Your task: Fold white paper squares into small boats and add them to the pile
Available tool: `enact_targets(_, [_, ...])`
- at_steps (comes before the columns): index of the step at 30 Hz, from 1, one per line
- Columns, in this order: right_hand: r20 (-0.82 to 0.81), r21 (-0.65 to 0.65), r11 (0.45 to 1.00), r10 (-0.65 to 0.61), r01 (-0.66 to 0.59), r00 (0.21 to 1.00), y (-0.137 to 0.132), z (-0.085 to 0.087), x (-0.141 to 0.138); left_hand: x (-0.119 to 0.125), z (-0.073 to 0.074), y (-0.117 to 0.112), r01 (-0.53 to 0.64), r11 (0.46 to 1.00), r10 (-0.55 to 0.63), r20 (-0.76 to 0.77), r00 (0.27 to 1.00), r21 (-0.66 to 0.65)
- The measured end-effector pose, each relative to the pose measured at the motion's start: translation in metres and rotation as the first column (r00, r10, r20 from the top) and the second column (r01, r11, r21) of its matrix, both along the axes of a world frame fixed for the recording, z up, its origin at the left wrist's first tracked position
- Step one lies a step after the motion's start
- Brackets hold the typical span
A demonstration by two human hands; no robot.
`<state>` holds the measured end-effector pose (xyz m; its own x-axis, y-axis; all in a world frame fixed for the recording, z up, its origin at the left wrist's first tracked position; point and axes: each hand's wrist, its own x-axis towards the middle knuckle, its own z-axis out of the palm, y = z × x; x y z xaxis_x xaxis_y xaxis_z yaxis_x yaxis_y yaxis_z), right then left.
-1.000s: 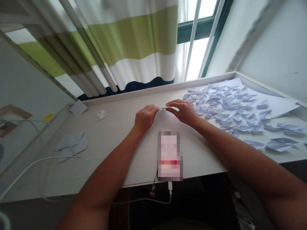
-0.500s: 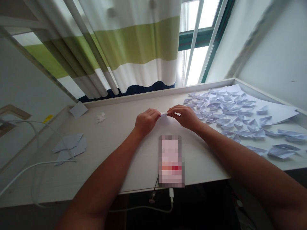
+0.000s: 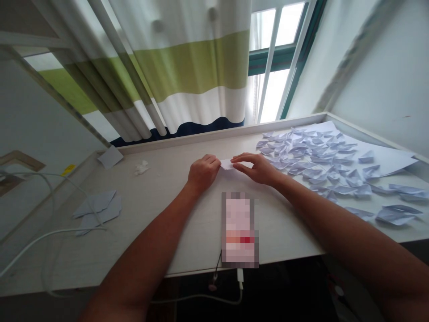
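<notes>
A small piece of white paper (image 3: 227,165) is stretched between my two hands, just above or on the desk. My left hand (image 3: 205,171) is closed, pinching the paper's left end. At the opposite end, my right hand (image 3: 255,167) has its thumb and fingers closed on the right edge, with a gap showing between thumb and forefinger. Folded paper boats (image 3: 331,157) lie in a dense group to the right of my right hand. How the held paper is folded is too small to make out.
A blurred-out phone (image 3: 239,230) with a white cable (image 3: 240,278) plugged in lies at the desk's (image 3: 161,241) front edge. Paper sheets (image 3: 100,210) lie at left under a looped cable. Crumpled tissue (image 3: 141,167) and a paper square (image 3: 110,157) sit farther back.
The held paper shows more of its surface between my hands. My right hand's fingers have shifted slightly and spread a little. The camera view has tilted up slightly.
</notes>
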<state>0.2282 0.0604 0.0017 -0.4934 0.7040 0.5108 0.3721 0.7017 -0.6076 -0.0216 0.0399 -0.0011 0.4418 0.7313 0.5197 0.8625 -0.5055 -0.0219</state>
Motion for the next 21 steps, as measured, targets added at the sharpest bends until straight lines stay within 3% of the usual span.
enact_targets(4, [0.062,0.08,0.996,0.031,-0.036,0.998,0.0025,-0.0001,-0.001,-0.0014,-0.0036,-0.0009,0.022,1.0,-0.022,0.115,0.993,0.008])
enact_targets(10, [0.018,0.088,0.993,-0.079,0.077,0.997,0.0027,0.0005,0.0004,-0.0035,-0.0076,-0.0006,0.146,0.989,-0.142,0.179,0.974,-0.007])
enact_targets(16, [-0.208,-0.079,0.997,-0.04,0.024,0.977,-0.0033,0.0022,-0.0038,-0.0057,-0.0082,0.0038,0.268,0.963,-0.266,0.204,0.942,0.017])
enact_targets(21, [-0.415,-0.152,0.988,-0.059,-0.005,0.908,-0.0019,0.0036,-0.0077,-0.0042,-0.0049,0.0001,0.29,0.957,-0.285,0.247,0.926,0.018])
